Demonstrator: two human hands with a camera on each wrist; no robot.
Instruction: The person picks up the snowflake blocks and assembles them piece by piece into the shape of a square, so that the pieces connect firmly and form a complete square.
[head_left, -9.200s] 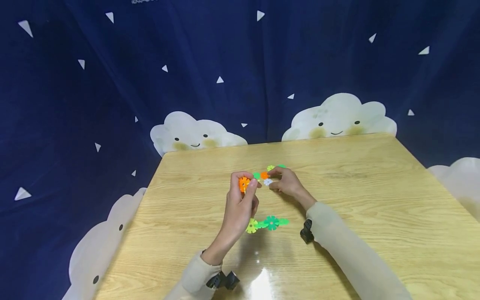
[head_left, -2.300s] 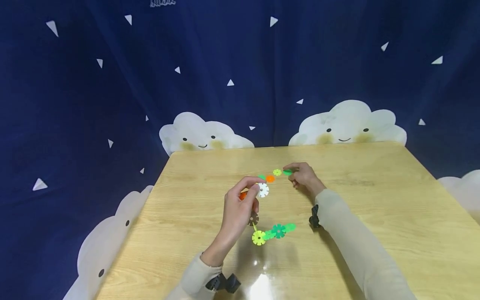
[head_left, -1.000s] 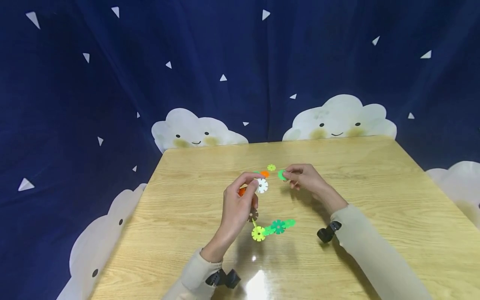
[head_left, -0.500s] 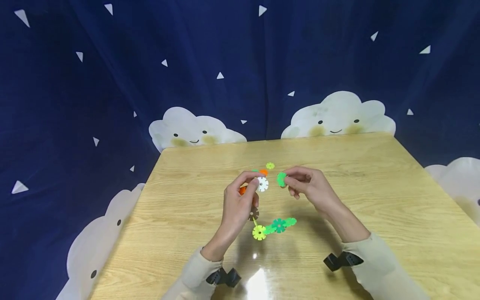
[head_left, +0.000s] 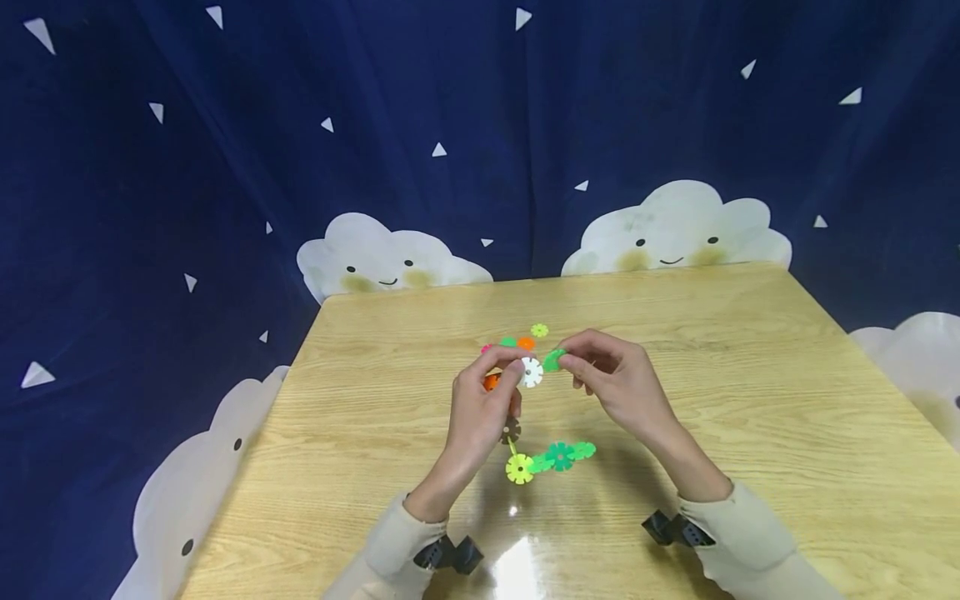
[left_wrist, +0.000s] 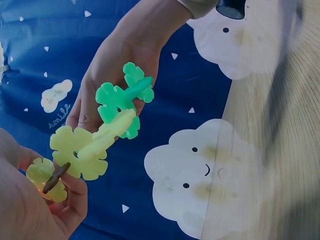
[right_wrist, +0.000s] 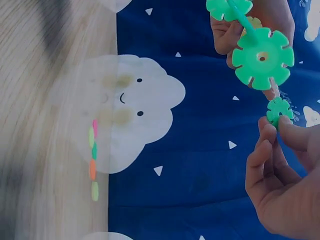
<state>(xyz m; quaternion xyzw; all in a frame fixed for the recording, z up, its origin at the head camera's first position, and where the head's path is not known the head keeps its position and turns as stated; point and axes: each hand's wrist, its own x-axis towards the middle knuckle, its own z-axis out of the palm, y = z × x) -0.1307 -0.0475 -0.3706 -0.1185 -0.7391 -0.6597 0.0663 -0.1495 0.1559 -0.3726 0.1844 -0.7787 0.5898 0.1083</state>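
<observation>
Your left hand [head_left: 477,407] holds a white disc [head_left: 532,372] while, just beside it, your right hand [head_left: 624,383] pinches a green disc [head_left: 552,361].

A pale wood-grain table [head_left: 360,400], its near side bright with glare, bears small discs toward its far edge, left of center: pink [head_left: 487,348] at left, then green [head_left: 507,342], orange [head_left: 527,343] and yellow-green [head_left: 539,331]. The right wrist view shows another yellowish disc [right_wrist: 91,137] beside the pink.
</observation>
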